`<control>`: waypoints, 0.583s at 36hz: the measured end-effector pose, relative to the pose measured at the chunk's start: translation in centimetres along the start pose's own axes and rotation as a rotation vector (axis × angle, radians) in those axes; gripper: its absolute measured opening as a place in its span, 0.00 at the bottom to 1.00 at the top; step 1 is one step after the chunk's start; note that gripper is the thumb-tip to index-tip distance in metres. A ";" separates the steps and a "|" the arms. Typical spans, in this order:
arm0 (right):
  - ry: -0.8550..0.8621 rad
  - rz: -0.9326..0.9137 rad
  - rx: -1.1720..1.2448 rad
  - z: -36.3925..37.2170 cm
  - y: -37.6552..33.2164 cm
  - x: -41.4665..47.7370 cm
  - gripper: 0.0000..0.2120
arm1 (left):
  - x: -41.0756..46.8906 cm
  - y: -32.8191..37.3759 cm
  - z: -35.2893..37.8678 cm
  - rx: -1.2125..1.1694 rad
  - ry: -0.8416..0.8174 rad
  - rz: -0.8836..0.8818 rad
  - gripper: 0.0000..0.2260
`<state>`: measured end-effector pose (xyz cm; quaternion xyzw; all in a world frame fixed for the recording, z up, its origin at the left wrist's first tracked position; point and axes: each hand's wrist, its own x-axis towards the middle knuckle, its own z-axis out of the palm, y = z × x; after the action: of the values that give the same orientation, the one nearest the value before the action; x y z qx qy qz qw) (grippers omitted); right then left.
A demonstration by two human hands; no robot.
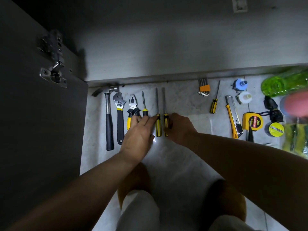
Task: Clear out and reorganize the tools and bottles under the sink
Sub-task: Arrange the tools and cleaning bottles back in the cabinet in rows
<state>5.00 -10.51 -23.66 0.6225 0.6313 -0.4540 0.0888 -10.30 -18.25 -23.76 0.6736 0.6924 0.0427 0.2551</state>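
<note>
1. Tools lie in a row on the floor (180,100), just in front of the cabinet (166,55). From the left we see the hammer (109,120), wrench (119,114), pliers (132,106), short screwdriver (144,105), left long screwdriver (158,125) and right long screwdriver (165,120), all with their working ends toward the cabinet.
2. Our left hand (140,132) lies flat with straight fingers over the handles of the pliers and the short screwdriver. Its forefinger touches the handle of the left long screwdriver.
3. Our right hand (179,127) has its fingers curled and pinches the handle of the right long screwdriver.
4. We see these two long screwdrivers parallel, just beside each other, with a narrow gap between them.
5. Well apart to the right, also on the floor, we see the hex keys (203,88), thin screwdriver (214,105), knife (232,115), tape measure (252,121) and tape roll (275,129).
6. At the far right edge we see a green bottle (283,84) on its side, blurred.
7. At our left the cabinet door (33,122) stands open, its hinge (53,64) showing.
</note>
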 end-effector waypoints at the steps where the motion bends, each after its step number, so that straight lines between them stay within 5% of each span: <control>1: 0.008 -0.004 -0.003 0.1 0.0 0.0 0.13 | -0.1 0.0 0.0 0.024 0.010 0.007 0.34; 11: 0.034 -0.094 -0.063 -0.9 0.6 0.0 0.12 | 0.4 0.1 0.2 0.211 0.009 0.058 0.32; 15: 0.211 -0.149 -0.267 -3.9 3.7 0.2 0.17 | 0.4 0.0 0.3 0.229 0.020 0.051 0.32; 21: 0.422 0.036 -0.302 -8.2 8.4 1.5 0.14 | 0.1 0.0 0.2 0.227 0.031 0.039 0.33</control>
<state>15.73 -5.42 -23.87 0.6943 0.6852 -0.2129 0.0551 -10.23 -18.18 -24.01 0.7109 0.6832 -0.0207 0.1656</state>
